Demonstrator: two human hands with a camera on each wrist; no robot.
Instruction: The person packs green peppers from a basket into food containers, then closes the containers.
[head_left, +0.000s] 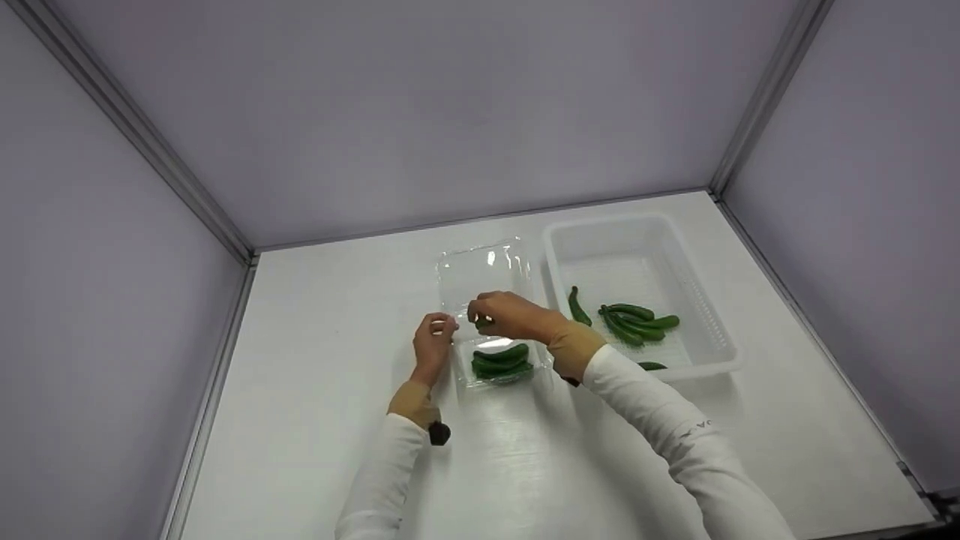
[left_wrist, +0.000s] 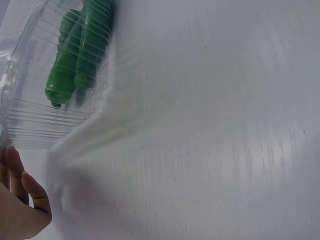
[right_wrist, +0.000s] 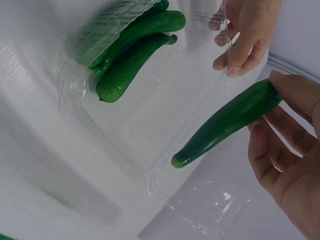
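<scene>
A clear plastic clamshell container (head_left: 466, 375) lies open on the white table, its lid (head_left: 487, 270) folded back. Three small green cucumbers (head_left: 501, 362) lie in its near half, also seen in the right wrist view as cucumbers (right_wrist: 135, 45) and in the left wrist view as cucumbers (left_wrist: 80, 50). My right hand (head_left: 484, 319) pinches another small cucumber (right_wrist: 225, 122) by one end and holds it tilted above the container's far half. My left hand (head_left: 444, 326) grips the container's left rim (right_wrist: 227, 30). In the left wrist view only the fingers (left_wrist: 20, 200) show.
A white plastic basket (head_left: 705, 300) stands right of the container and holds several more cucumbers (head_left: 634, 322). One more cucumber (head_left: 652, 366) lies near its front wall. White walls close the table at the back and on both sides.
</scene>
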